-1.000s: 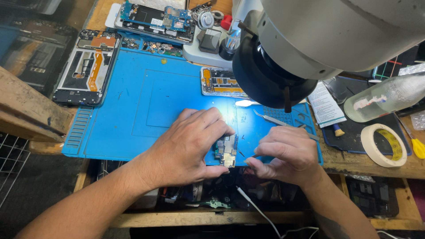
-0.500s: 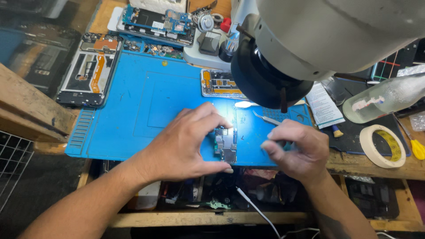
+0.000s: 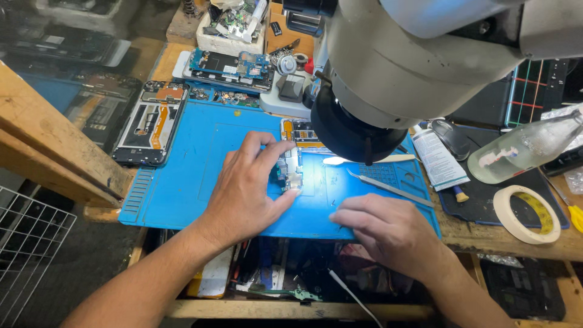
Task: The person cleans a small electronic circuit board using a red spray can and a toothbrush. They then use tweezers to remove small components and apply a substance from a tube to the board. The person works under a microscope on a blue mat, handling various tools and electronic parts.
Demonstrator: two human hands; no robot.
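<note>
Head view, frame centre: my left hand (image 3: pixel 243 197) pinches small circuit board (image 3: pixel 290 170) on blue mat (image 3: pixel 182 182); my right hand (image 3: pixel 388 234) lower right, fingers loosely curled, empty, resting on mat near tweezers (image 3: pixel 388 187).

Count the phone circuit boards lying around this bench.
At least 3: a small board held in the left hand on the blue mat, one partly under the microscope, and a blue board at the back. Others may be hidden among the clutter.
</note>
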